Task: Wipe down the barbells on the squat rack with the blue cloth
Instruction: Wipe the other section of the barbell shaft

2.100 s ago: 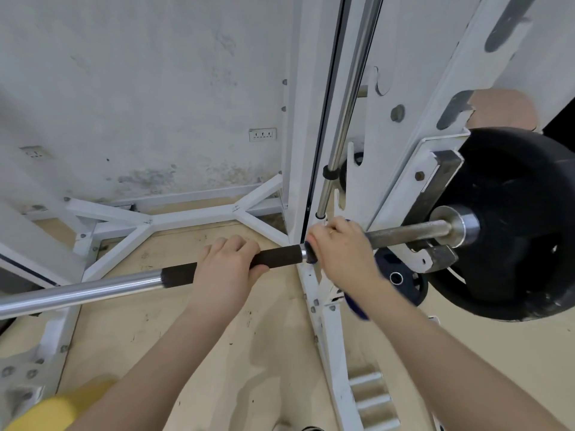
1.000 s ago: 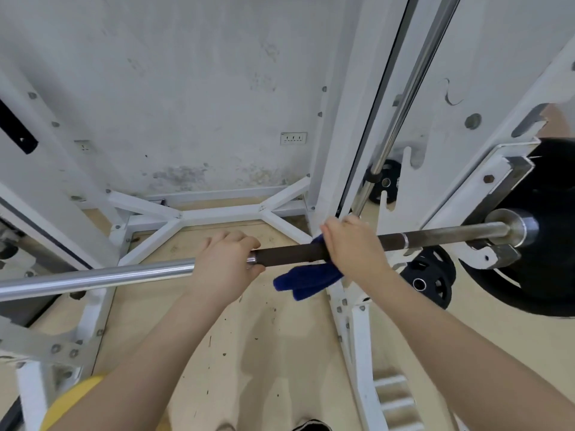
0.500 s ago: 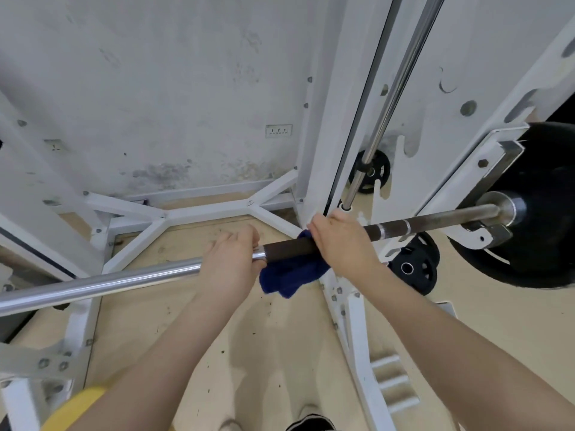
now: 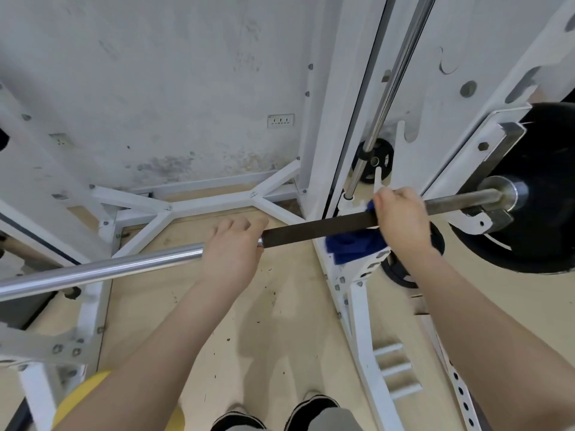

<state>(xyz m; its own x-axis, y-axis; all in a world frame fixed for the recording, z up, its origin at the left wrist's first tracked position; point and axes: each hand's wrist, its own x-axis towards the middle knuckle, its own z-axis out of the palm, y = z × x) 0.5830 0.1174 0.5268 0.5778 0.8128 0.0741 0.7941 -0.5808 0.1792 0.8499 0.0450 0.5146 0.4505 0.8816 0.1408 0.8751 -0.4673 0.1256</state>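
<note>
The barbell [image 4: 320,227] runs across the view from lower left to upper right, with a shiny chrome stretch on the left and a dark knurled stretch in the middle. My left hand [image 4: 233,250] grips the bar where chrome meets the dark part. My right hand [image 4: 401,219] wraps the blue cloth [image 4: 351,245] round the bar at the right end of the dark section; the cloth's loose folds hang below the bar. A black weight plate [image 4: 547,194] sits on the bar's right sleeve.
The white squat rack upright [image 4: 342,98] and a chrome guide rod [image 4: 389,88] stand right behind the bar. White base struts [image 4: 217,206] cross the wooden floor. Smaller black plates [image 4: 373,160] lean low behind the rack. My shoes [image 4: 280,412] show at the bottom.
My right hand has slid the blue cloth rightward along the dark section, away from my left hand. My left hand keeps its grip at the chrome's end.
</note>
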